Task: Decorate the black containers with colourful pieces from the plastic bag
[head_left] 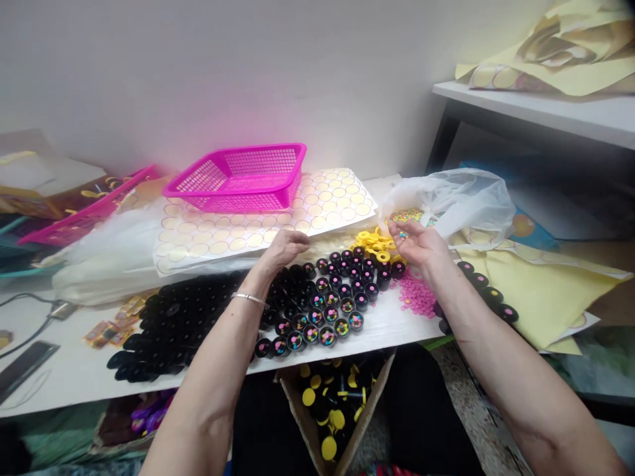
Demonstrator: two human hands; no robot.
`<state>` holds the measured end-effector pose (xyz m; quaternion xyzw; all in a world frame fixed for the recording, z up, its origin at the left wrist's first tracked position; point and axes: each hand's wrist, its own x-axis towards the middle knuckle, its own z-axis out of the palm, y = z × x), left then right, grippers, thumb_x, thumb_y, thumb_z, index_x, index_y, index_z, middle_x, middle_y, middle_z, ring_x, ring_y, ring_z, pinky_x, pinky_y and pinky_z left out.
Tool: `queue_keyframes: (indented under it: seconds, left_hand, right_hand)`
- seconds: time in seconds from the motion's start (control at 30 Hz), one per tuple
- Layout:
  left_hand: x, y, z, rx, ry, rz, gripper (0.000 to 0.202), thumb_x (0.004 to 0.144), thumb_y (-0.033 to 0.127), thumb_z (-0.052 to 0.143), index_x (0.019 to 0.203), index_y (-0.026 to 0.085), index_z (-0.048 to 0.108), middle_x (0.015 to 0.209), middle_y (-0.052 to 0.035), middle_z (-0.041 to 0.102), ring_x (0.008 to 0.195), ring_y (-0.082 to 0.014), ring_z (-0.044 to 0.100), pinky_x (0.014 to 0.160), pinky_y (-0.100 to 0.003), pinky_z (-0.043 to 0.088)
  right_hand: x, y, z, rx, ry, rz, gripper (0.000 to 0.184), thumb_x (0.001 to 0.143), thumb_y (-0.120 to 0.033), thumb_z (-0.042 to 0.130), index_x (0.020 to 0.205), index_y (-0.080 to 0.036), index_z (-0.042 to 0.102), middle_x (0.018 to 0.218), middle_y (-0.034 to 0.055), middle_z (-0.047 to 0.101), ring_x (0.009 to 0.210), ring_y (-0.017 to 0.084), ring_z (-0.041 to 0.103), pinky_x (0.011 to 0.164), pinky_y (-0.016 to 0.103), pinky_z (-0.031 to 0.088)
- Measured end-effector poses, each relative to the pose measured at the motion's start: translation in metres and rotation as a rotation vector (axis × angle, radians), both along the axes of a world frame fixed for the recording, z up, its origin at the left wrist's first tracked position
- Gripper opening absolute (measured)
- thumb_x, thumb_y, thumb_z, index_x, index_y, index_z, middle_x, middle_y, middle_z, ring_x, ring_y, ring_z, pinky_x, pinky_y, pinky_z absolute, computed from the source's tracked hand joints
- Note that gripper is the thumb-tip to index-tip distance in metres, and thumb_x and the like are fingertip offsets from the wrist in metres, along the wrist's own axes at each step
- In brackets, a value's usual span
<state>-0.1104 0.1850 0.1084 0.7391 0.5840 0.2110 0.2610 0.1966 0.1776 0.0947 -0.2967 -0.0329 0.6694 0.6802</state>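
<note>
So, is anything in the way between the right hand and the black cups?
Nothing visible seems to block it. Some yellow rings lie low beside the right hand, toward the black cups. The left hand is farther left.

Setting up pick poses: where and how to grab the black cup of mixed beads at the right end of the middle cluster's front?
Likely best: grip the cup by its outer wall, from the right and slightly above. Bare table lies there; other cups crowd its left. It's upright and open, beads inside, so keep it level.
</note>
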Motion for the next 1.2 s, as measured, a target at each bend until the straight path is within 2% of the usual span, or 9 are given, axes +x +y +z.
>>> queue_keyframes:
  seconds: [0.13, 0.23, 0.37, 0.43, 0.53, 0.63, 0.73, 0.9, 1.2]
  left_hand:
    - [-0.013, -0.006, 0.003, -0.028, 0.087, 0.035, 0.025, 0.06, 0.031, 0.058, 0.076, 0.013, 0.068, 0.068, -0.0008, 0.063, 0.066, -0.0146, 0.056, 0.064, -0.025, 0.042]
    - [-0.012, -0.014, -0.002, -0.071, 0.182, 0.016, 0.023, 0.054, 0.035, 0.066, 0.067, 0.015, 0.066, 0.057, 0.003, 0.056, 0.058, -0.0133, 0.051, 0.055, -0.024, 0.036]
    - [-0.003, -0.018, -0.007, -0.072, 0.3, 0.036, 0.029, 0.043, 0.04, 0.075, 0.058, 0.019, 0.063, 0.049, 0.0052, 0.048, 0.057, -0.0136, 0.048, 0.053, -0.024, 0.03]
    - [0.002, -0.017, -0.005, -0.064, 0.324, 0.054, 0.03, 0.045, 0.042, 0.074, 0.063, 0.019, 0.065, 0.053, 0.0039, 0.052, 0.06, -0.0148, 0.049, 0.055, -0.025, 0.031]
    - [0.014, -0.018, 0.002, -0.006, 0.271, 0.034, 0.035, 0.054, 0.044, 0.07, 0.079, 0.019, 0.069, 0.072, -0.0005, 0.062, 0.069, -0.017, 0.054, 0.06, -0.026, 0.036]
    - [0.03, -0.022, 0.008, 0.053, 0.229, -0.176, 0.031, 0.06, 0.037, 0.066, 0.086, 0.02, 0.07, 0.089, -0.0026, 0.064, 0.08, -0.0181, 0.056, 0.068, -0.027, 0.04]
    - [0.045, -0.026, 0.01, 0.076, 0.336, -0.325, 0.025, 0.059, 0.028, 0.065, 0.082, 0.022, 0.071, 0.09, -0.0021, 0.063, 0.086, -0.0195, 0.054, 0.071, -0.027, 0.04]
    - [0.051, -0.029, 0.004, 0.075, 0.502, -0.295, 0.018, 0.059, 0.027, 0.064, 0.075, 0.023, 0.069, 0.086, -0.0035, 0.061, 0.086, -0.0222, 0.051, 0.065, -0.027, 0.037]
    - [0.054, -0.027, -0.004, 0.08, 0.449, -0.254, 0.012, 0.057, 0.031, 0.067, 0.062, 0.021, 0.064, 0.077, -0.0038, 0.058, 0.084, -0.0228, 0.049, 0.065, -0.029, 0.033]
  right_hand:
    - [0.0, -0.006, 0.008, -0.122, 0.0, 0.056, 0.022, 0.091, -0.019, 0.036, 0.079, -0.014, 0.053, 0.08, 0.0092, 0.062, 0.082, 0.016, 0.063, 0.06, 0.024, 0.058]
    - [-0.004, -0.011, 0.008, -0.092, 0.009, 0.106, 0.032, 0.094, -0.03, 0.031, 0.084, -0.012, 0.056, 0.085, 0.0125, 0.062, 0.085, 0.018, 0.063, 0.06, 0.026, 0.058]
    - [-0.008, -0.012, 0.005, -0.06, 0.01, 0.132, 0.037, 0.094, -0.035, 0.029, 0.086, -0.011, 0.056, 0.086, 0.0134, 0.062, 0.089, 0.02, 0.062, 0.064, 0.029, 0.057]
    - [-0.008, -0.011, 0.005, -0.061, 0.009, 0.128, 0.039, 0.095, -0.037, 0.027, 0.087, -0.011, 0.056, 0.085, 0.0136, 0.062, 0.089, 0.02, 0.062, 0.064, 0.029, 0.057]
    - [-0.006, -0.009, 0.009, -0.055, 0.001, 0.106, 0.042, 0.094, -0.041, 0.027, 0.086, -0.011, 0.055, 0.084, 0.0132, 0.062, 0.086, 0.019, 0.062, 0.064, 0.029, 0.056]
    - [-0.002, -0.008, 0.012, -0.03, -0.011, 0.111, 0.043, 0.094, -0.043, 0.027, 0.085, -0.012, 0.056, 0.083, 0.0128, 0.062, 0.087, 0.019, 0.062, 0.065, 0.03, 0.056]
    - [-0.001, -0.009, 0.012, -0.026, -0.008, 0.131, 0.042, 0.094, -0.042, 0.028, 0.084, -0.012, 0.056, 0.083, 0.0125, 0.063, 0.088, 0.019, 0.062, 0.066, 0.03, 0.056]
    - [-0.004, -0.014, 0.006, -0.016, 0.005, 0.137, 0.043, 0.094, -0.043, 0.027, 0.085, -0.012, 0.057, 0.086, 0.0134, 0.063, 0.089, 0.019, 0.062, 0.068, 0.03, 0.056]
    - [-0.009, -0.015, 0.001, 0.02, 0.006, 0.182, 0.043, 0.094, -0.042, 0.028, 0.083, -0.014, 0.058, 0.084, 0.0124, 0.065, 0.086, 0.019, 0.064, 0.069, 0.033, 0.056]
